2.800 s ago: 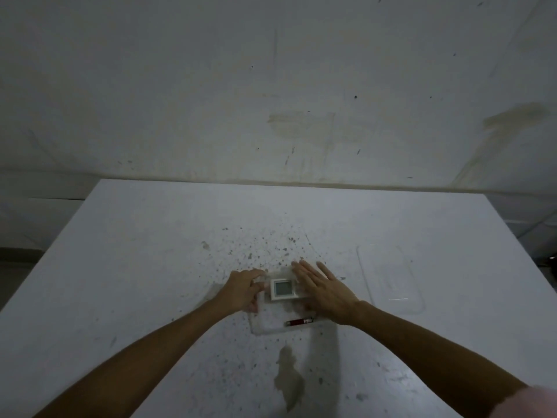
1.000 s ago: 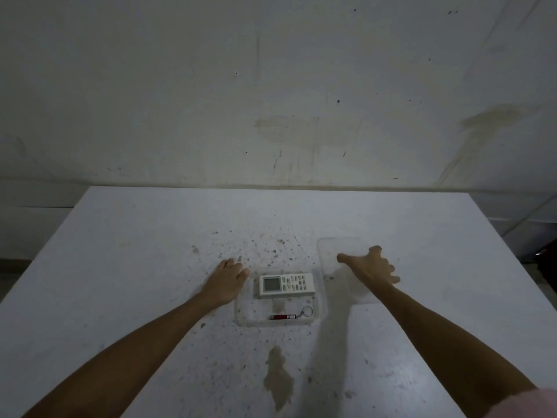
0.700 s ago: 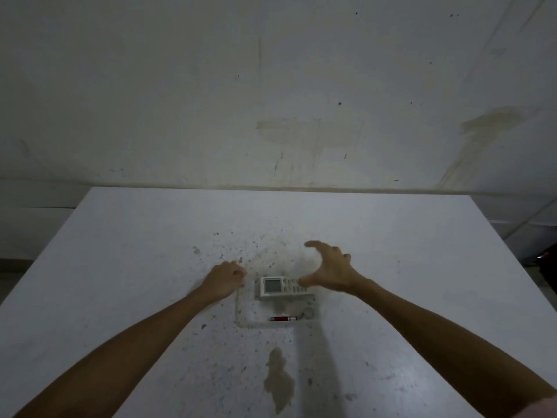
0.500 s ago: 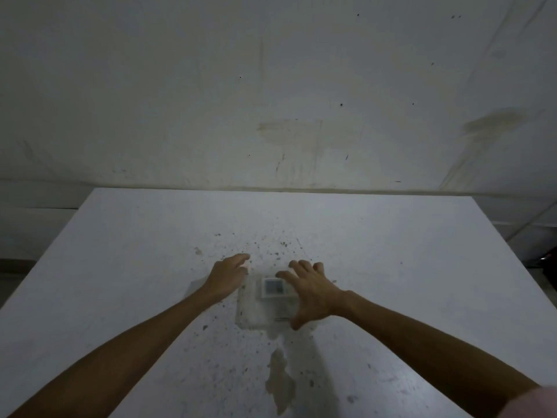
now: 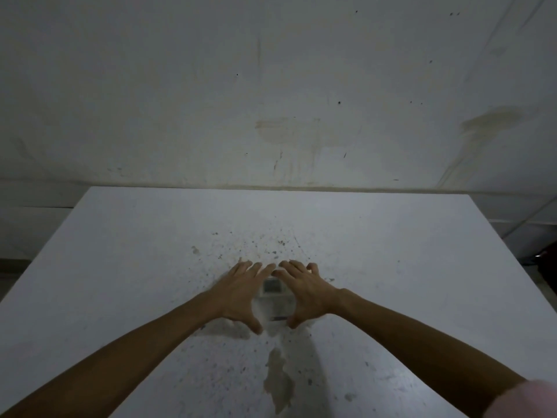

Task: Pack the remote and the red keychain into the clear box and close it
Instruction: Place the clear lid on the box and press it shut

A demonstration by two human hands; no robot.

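Observation:
The clear box sits on the white table with its clear lid lying on top. Both my hands lie flat on the lid, fingers spread. My left hand covers the box's left part, my right hand its right part. Between them shows the white remote with its grey screen, inside the box. A short piece of the red keychain peeks out near my right thumb, at the box's near side. The rest of both objects is hidden under my hands.
The white table is speckled with dark spots around the box, and a brown stain lies near the front. A stained wall stands right behind the table's far edge.
My right hand fetched the clear lid from the table's right side and set it on the box. My left hand moved from beside the box onto the lid. Both now rest flat on it.

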